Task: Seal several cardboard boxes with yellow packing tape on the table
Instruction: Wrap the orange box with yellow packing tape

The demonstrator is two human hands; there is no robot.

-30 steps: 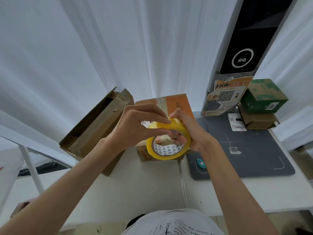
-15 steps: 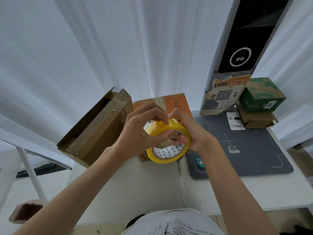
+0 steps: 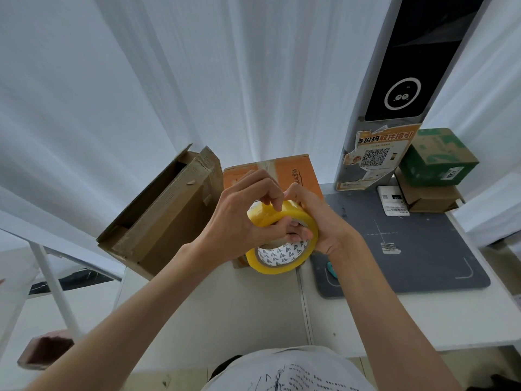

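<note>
Since the earlier frame: left hand (image 3: pixel 239 218) fingertips curled tighter, picking at the roll's top edge. Head view: yellow tape roll (image 3: pixel 282 241) gripped by both hands, right hand (image 3: pixel 321 221) threaded through its core, above the table (image 3: pixel 225 306), before the orange box (image 3: pixel 298 173); open brown box (image 3: pixel 166 213) left.

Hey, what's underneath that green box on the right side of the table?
The green box sits on a flatter brown cardboard box, which rests at the table's far right corner. The brown box's top is mostly covered, so any label or tape there cannot be seen.

Bare forearms; a white shirt (image 3: pixel 287 371) printed with small black marks.
</note>
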